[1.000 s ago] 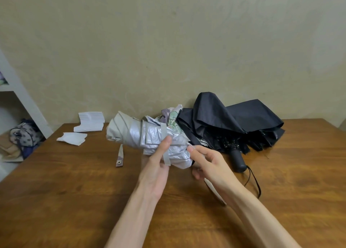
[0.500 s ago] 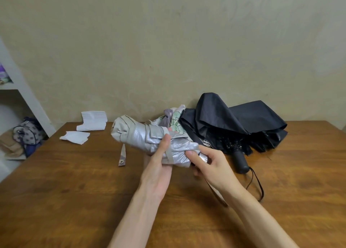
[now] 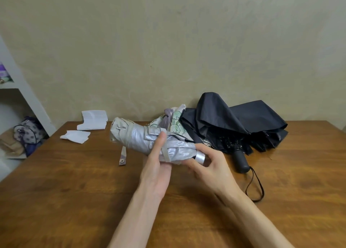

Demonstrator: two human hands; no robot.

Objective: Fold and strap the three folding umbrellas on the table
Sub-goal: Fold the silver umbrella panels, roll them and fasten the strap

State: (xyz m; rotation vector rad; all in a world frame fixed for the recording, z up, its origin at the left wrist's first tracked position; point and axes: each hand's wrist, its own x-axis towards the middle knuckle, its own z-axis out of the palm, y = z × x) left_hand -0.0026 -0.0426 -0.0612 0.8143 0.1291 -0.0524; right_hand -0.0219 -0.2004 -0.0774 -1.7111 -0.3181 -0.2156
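A silver-and-beige folding umbrella (image 3: 138, 139) is held just above the wooden table (image 3: 74, 191), rolled up and lying crosswise. My left hand (image 3: 157, 165) grips its middle from below, thumb pressed on top beside a beige band. My right hand (image 3: 209, 165) holds the silver handle end. A beige strap (image 3: 123, 155) with a snap hangs down from the umbrella. Behind it lies a pale flower-print umbrella (image 3: 174, 122), mostly hidden. A black umbrella (image 3: 234, 124) lies loosely collapsed at the back right, its black handle (image 3: 241, 161) and wrist loop (image 3: 256, 188) pointing toward me.
White folded papers (image 3: 93, 119) and a second small stack (image 3: 75, 136) lie at the table's back left. A white shelf (image 3: 24, 98) with a patterned bag (image 3: 28, 133) stands beyond the left edge. A beige wall closes off the far side.
The silver umbrella has turned in my hands, and its fabric is wound tighter. My right hand has slid onto the handle end, which now shows.
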